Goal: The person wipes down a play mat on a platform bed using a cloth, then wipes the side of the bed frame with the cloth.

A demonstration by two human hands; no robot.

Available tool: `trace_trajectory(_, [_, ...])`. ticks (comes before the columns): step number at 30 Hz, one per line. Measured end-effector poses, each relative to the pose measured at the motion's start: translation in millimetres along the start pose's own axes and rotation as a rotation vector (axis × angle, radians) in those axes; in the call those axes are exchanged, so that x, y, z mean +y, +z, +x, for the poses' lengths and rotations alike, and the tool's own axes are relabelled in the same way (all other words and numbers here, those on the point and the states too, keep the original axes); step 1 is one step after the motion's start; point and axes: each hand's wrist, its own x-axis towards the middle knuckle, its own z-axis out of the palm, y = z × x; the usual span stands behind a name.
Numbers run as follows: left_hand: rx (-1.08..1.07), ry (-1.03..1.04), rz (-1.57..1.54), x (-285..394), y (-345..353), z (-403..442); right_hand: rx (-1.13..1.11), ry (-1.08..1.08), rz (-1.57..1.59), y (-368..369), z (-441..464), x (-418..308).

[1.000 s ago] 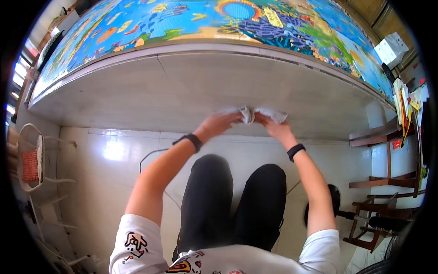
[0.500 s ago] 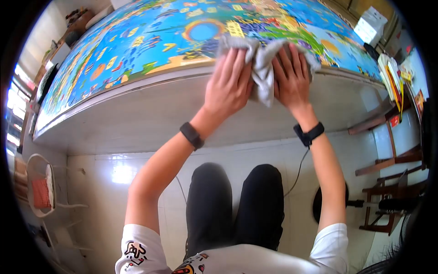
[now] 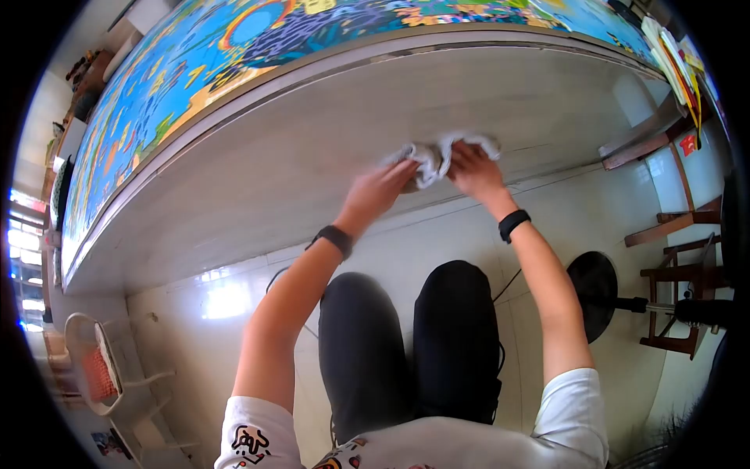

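Observation:
A light grey cloth (image 3: 426, 164) is bunched between my two hands, in front of the pale side panel (image 3: 312, 148) below the tabletop's edge. My left hand (image 3: 376, 189) grips the cloth's left part, its fingers blurred by motion. On the other side, my right hand (image 3: 476, 172) has its fingers bent over the cloth's right part. Both hands seem to press the cloth to the panel, though the exact contact is hard to see. Each wrist wears a black band.
A colourful sea-picture cover (image 3: 258, 39) lies on top. To the right are wooden stools (image 3: 680, 270) and a round black base with a pole (image 3: 594, 297). A white chair (image 3: 98, 367) with a reddish cushion stands at left. Thin cables run on the tiled floor.
Both hands and the cloth have moved from the patterned top's front edge down onto the side panel. The view has tilted lower, and the cloth is more bunched.

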Motion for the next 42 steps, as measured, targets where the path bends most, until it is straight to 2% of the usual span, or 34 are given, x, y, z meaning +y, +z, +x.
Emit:
trace_trajectory(3, [-0.059, -0.011, -0.092, 13, 29, -14, -0.094, -0.145, -0.226, 9, -39, 8])
trace_trajectory(6, [-0.065, 0.019, -0.064, 19, -1, 3, 0.002, -0.150, -0.094, -27, -30, 2])
trace_trajectory(7, [-0.044, 0.052, -0.010, 17, -20, 16, 0.058, -0.089, -0.077, -40, -22, 3])
trace_trajectory(9, [0.057, -0.025, -0.009, 8, -43, 45, 0.175, 0.033, -0.041, -67, -2, 6])
trace_trajectory(13, [0.266, -0.079, 0.153, 10, -133, 146, 0.461, 0.060, -0.187, -140, 75, 39])
trace_trajectory(16, [0.416, -0.108, 0.196, 25, -161, 216, 0.668, 0.143, -0.178, -175, 108, 64])
trace_trajectory(20, [0.476, -0.039, 0.210, 49, -140, 261, 0.824, 0.288, -0.164, -151, 91, 103])
trace_trajectory(24, [0.432, 0.021, 0.195, 62, -104, 256, 0.898, 0.471, -0.015, -107, 64, 93])
trace_trajectory(27, [0.284, 0.104, 0.217, 72, -61, 229, 0.954, 0.662, 0.265, -54, 36, 71])
trace_trajectory(29, [0.191, 0.128, 0.131, 78, -35, 197, 0.921, 0.787, 0.480, 1, 10, 48])
trace_trajectory(31, [0.144, 0.160, 0.026, 77, -10, 166, 0.824, 0.821, 0.794, 27, -16, 23])
trace_trajectory(34, [0.070, 0.217, 0.008, 62, -17, 150, 0.616, 0.760, 0.355, 25, -26, 12])
trace_trajectory(37, [0.150, 0.255, 0.127, 41, -61, 165, 0.695, 0.770, 0.281, -40, 8, 12])
trace_trajectory(40, [0.216, 0.060, -0.043, 17, -109, 182, 0.722, 0.586, 0.048, -103, 54, 36])
trace_trajectory(42, [0.301, -0.024, 0.102, 8, -168, 187, 0.692, 0.412, -0.092, -160, 82, 37])
